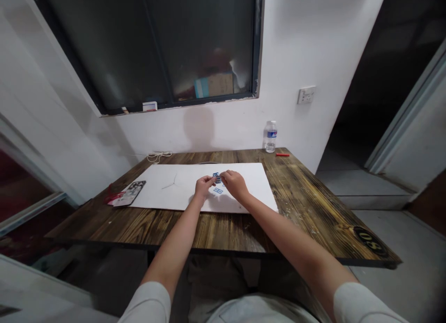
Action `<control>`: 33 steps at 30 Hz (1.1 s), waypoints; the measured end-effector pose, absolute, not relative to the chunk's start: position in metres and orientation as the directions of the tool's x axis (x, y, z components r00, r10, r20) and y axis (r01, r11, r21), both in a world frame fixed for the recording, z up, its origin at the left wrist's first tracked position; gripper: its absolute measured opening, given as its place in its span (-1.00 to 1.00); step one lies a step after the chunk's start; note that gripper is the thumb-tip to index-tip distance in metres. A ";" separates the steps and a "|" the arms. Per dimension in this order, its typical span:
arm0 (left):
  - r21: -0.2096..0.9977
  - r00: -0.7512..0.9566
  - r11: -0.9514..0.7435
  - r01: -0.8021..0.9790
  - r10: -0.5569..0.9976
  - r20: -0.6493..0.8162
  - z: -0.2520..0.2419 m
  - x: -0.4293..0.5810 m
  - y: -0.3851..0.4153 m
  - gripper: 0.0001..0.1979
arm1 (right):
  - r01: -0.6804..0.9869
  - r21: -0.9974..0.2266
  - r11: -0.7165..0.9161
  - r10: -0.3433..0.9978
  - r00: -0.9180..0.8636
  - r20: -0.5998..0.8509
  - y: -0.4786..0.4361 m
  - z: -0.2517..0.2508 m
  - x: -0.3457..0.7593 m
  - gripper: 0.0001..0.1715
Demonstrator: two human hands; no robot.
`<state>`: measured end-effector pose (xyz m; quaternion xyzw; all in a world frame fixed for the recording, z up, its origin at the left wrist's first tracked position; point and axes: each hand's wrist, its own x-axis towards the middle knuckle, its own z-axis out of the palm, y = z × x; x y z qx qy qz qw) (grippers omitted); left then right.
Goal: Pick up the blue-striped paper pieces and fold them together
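Observation:
Over the right half of a white board, my left hand and my right hand are close together. Between their fingertips is a small blue piece with dark bars, too small to name exactly. My left hand pinches its left side; the fingers of my right hand are closed at its upper right edge. Just below, a flat blue lattice-like piece lies on the board. Part of another blue mark or piece shows beside my right hand, mostly hidden by it.
On the board's left lie thin dark strands. A patterned phone-like slab and red-handled scissors rest at the left. Behind are a white cable, a water bottle and a red pen-like stick. A wall bounds the wooden table.

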<state>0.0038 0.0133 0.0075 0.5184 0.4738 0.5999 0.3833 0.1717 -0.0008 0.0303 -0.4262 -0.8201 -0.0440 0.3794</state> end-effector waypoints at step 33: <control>0.968 -0.390 -0.248 -0.047 0.897 0.211 0.007 -0.006 0.020 -0.59 | 0.811 -0.043 0.583 0.800 -0.564 0.204 -0.004 0.014 0.150 -0.65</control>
